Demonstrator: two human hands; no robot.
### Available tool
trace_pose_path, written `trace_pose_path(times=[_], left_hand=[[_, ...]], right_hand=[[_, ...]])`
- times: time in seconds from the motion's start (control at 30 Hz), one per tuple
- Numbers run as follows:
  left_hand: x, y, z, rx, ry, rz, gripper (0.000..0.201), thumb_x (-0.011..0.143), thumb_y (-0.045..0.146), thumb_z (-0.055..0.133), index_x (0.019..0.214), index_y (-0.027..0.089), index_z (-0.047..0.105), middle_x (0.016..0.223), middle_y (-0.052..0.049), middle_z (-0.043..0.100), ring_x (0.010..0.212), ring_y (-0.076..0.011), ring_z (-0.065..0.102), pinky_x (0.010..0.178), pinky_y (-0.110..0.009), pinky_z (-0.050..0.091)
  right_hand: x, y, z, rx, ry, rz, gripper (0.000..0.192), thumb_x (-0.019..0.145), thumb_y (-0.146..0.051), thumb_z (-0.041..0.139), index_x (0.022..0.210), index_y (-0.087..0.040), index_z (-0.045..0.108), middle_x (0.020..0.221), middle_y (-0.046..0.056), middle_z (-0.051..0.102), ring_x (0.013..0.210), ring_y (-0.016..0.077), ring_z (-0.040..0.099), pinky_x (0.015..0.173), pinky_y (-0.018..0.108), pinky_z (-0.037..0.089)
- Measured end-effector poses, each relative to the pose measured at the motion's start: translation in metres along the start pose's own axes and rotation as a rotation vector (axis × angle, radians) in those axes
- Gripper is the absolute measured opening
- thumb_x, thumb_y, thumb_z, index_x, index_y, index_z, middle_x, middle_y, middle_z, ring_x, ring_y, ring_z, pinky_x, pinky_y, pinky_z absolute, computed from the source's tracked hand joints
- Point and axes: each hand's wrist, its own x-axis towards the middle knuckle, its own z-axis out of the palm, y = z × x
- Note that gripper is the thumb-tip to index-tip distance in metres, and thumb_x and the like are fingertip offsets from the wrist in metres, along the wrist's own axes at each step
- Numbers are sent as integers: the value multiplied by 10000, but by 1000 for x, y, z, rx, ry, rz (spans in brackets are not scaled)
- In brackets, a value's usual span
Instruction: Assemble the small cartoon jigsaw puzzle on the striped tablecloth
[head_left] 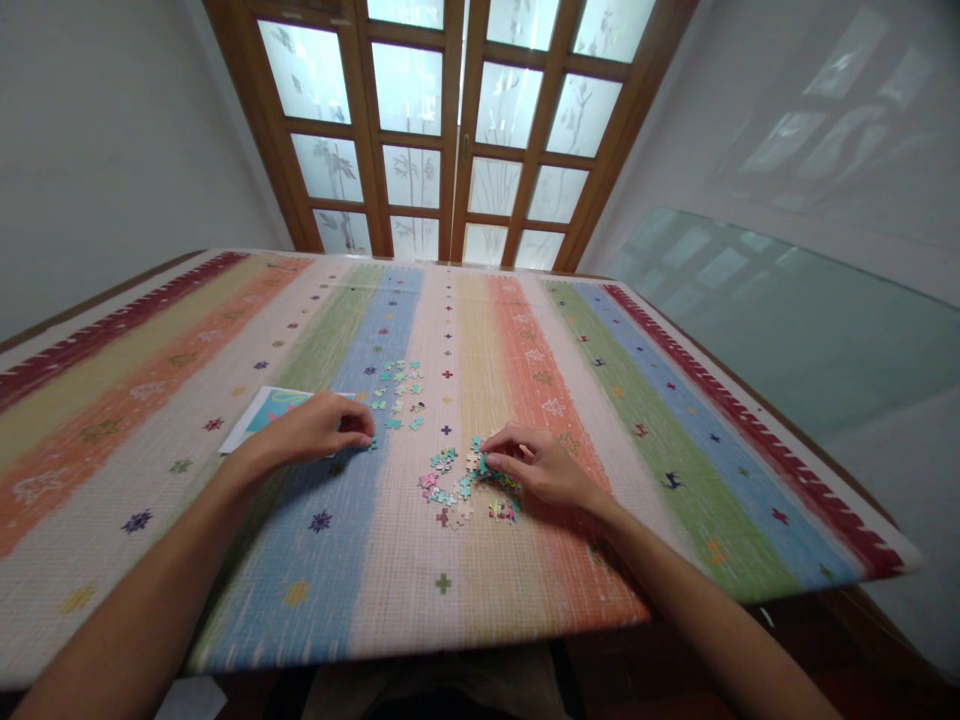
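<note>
My left hand (326,425) is closed in a pinch at the right edge of a picture card (264,412), partly covering it. A small teal jigsaw piece (372,444) shows at its fingertips. Just beyond lie loose pieces set out in rough rows (401,390), mostly teal and pale green. My right hand (541,465) reaches over the right side of a mixed heap of jigsaw pieces (444,490), thumb and forefinger nearly together on a teal piece (493,461). Part of the heap is hidden under that hand.
A striped, patterned cloth (405,590) covers the table, its front edge close to my body. Wooden doors with frosted panes (454,150) stand behind the table. To the right, a pale glass panel (787,300) leans near the white wall.
</note>
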Motion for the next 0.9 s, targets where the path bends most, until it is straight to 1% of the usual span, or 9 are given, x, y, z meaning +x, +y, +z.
trace_pose_path(times=[0.1, 0.2, 0.33, 0.47, 0.53, 0.63, 0.73, 0.83, 0.9], left_hand=[[3, -6, 4, 28, 2, -23, 170, 808, 355, 633, 780, 199, 692, 686, -5, 684, 618, -162, 598, 624, -256, 400], [3, -5, 3, 54, 33, -17, 141, 782, 339, 648, 768, 201, 675, 685, -1, 670, 627, -163, 594, 631, -258, 398], [2, -1, 1, 96, 120, 22, 146, 752, 340, 664, 716, 204, 627, 660, 18, 630, 620, -153, 564, 627, -254, 386], [2, 12, 7, 82, 231, 91, 188, 839, 362, 604, 747, 199, 613, 669, 19, 616, 624, -142, 540, 639, -257, 400], [5, 23, 17, 43, 273, 156, 210, 889, 381, 591, 791, 198, 616, 699, 11, 628, 636, -143, 542, 651, -269, 418], [10, 45, 41, -7, 334, 260, 213, 902, 403, 649, 853, 198, 622, 759, -3, 640, 678, -156, 563, 676, -292, 442], [15, 68, 69, -49, 327, 353, 199, 944, 384, 641, 892, 192, 630, 833, -29, 648, 744, -171, 582, 697, -305, 460], [19, 85, 90, -101, 351, 396, 178, 989, 334, 587, 915, 181, 639, 849, -46, 644, 786, -181, 592, 719, -314, 471], [20, 89, 95, -138, 342, 397, 166, 1001, 292, 561, 903, 182, 636, 830, -39, 636, 767, -172, 586, 714, -308, 467]], right_hand=[[0, 0, -1, -11, 3, -1, 139, 920, -308, 676, 993, -215, 750, 952, 68, 732, 836, 178, 631, 752, 337, 492], [0, 0, -1, -22, 6, -10, 139, 923, -301, 670, 997, -215, 751, 944, 69, 730, 825, 178, 627, 742, 339, 491], [0, -2, -2, -69, -7, -11, 161, 956, -276, 626, 1046, -221, 747, 950, 77, 724, 833, 180, 630, 737, 342, 495], [0, -2, -1, -85, -7, -13, 172, 959, -284, 621, 1053, -214, 747, 955, 78, 724, 838, 177, 632, 726, 331, 494], [0, -3, 0, -65, -5, -11, 164, 951, -296, 634, 1030, -210, 749, 957, 77, 729, 831, 174, 630, 718, 325, 490], [0, -5, 0, -15, 1, -3, 153, 933, -316, 659, 991, -209, 752, 952, 75, 733, 826, 173, 630, 723, 326, 488], [0, -6, 1, 41, 12, -1, 160, 913, -339, 682, 959, -200, 747, 930, 69, 730, 829, 176, 636, 743, 333, 491], [0, -6, 2, 94, -7, -8, 169, 901, -351, 687, 938, -193, 734, 910, 63, 727, 835, 179, 647, 759, 339, 499], [0, -6, 3, 109, -35, -9, 173, 901, -358, 687, 932, -194, 731, 910, 62, 729, 838, 182, 653, 764, 341, 503]])
